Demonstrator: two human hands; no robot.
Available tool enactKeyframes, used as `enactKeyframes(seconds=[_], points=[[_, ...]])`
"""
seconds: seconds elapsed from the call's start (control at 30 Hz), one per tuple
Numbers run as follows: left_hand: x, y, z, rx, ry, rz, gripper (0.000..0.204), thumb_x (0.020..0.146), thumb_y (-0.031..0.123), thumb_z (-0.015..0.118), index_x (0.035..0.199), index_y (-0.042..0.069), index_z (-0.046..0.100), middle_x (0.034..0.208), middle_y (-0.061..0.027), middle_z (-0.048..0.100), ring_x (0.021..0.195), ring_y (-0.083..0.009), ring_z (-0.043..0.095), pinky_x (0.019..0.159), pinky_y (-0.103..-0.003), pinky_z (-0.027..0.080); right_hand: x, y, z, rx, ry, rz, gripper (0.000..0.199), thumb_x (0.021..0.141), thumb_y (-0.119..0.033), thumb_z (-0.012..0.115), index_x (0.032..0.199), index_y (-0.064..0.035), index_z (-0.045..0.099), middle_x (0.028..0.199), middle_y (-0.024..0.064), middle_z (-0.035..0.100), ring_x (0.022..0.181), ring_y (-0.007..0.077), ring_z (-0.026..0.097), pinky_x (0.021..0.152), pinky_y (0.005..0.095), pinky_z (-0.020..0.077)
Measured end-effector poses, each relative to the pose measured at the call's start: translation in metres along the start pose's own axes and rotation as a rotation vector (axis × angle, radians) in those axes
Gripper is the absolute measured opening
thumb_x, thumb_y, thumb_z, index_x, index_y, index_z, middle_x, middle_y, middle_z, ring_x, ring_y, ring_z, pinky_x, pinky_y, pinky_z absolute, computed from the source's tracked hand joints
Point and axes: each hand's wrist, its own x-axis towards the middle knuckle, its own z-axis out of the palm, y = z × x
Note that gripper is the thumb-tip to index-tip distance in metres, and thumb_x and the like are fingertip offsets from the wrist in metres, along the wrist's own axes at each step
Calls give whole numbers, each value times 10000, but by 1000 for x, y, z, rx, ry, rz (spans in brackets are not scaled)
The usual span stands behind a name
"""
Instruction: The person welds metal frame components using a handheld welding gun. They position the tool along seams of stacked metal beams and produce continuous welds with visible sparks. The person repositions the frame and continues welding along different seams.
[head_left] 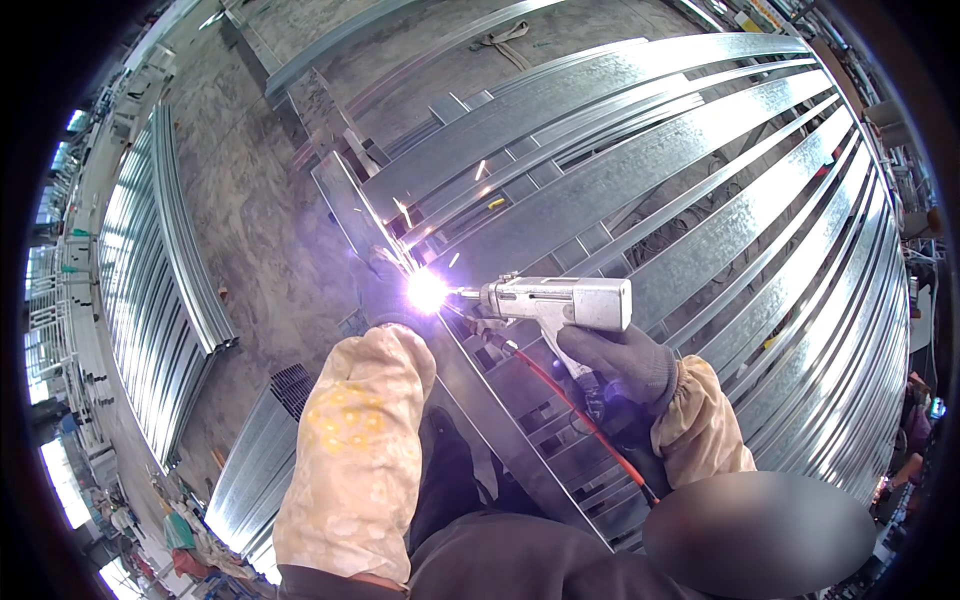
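My right hand [625, 362], in a grey glove, is wrapped round the grip of a silver handheld welding gun [575, 302]. The gun's nozzle points left into a glaring white-violet flash [427, 289], with sparks flying up from it. That flash sits on a long galvanized steel beam [488, 412], where crosswise steel profiles [480, 140] meet it. Close to the glare, my left hand [392, 300] is gloved and rests by the beam; light and the pale sleeve hide its fingers. From the gun, a red-orange hose [575, 405] runs down toward my body.
Several galvanized profiles spread rightward in long parallel rows, with gaps between them. On the concrete floor [255, 215] at the left lies a stack of ribbed metal lengths [150, 290]. A strap [508, 42] lies at the far side. A blurred oval covers the lower right.
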Motion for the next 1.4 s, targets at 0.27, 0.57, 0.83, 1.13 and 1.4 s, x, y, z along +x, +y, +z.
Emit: enactKeyframes(seconds=[0.27, 0.57, 0.83, 1.13, 1.4], points=[[21, -26, -5, -211, -120, -153, 388, 1056, 353, 350, 1211, 13, 454, 963, -140, 593, 761, -246, 604, 616, -383, 532, 0, 5, -4, -24, -33, 28, 441, 989, -217, 590, 1361, 3, 501, 1271, 95, 598, 1149, 171, 542, 1006, 320, 426], [-23, 19, -2, -480, -195, -400, 522, 1046, 429, 359, 1446, 99, 297, 1186, -211, 566, 924, -348, 657, 661, -469, 609, -6, 9, -6, -33, -25, 0, 468, 981, -239, 602, 1369, 1, 498, 1289, 91, 587, 1182, 175, 527, 1025, 322, 413], [5, -6, -8, -387, -218, -340, 517, 1041, 426, 361, 1428, 86, 314, 1189, -225, 568, 934, -359, 654, 693, -473, 596, -11, 7, -6, -87, -44, -74, 474, 962, -242, 627, 1353, 0, 513, 1232, 80, 600, 1123, 161, 546, 979, 311, 433], [-12, -3, -1, -370, -225, -362, 507, 1036, 412, 366, 1401, 62, 336, 1177, -233, 575, 939, -364, 650, 720, -468, 581, -17, 8, -7, -65, -30, -36, 447, 969, -238, 625, 1342, -12, 528, 1216, 71, 614, 1114, 152, 545, 980, 312, 436], [1, -6, -9, -358, -287, -447, 499, 1031, 400, 370, 1377, 41, 356, 1166, -240, 580, 943, -367, 648, 745, -463, 568, -22, 0, 2, -22, 83, 167, 441, 972, -251, 620, 1331, -9, 539, 1206, 68, 618, 1100, 153, 553, 970, 310, 442]])
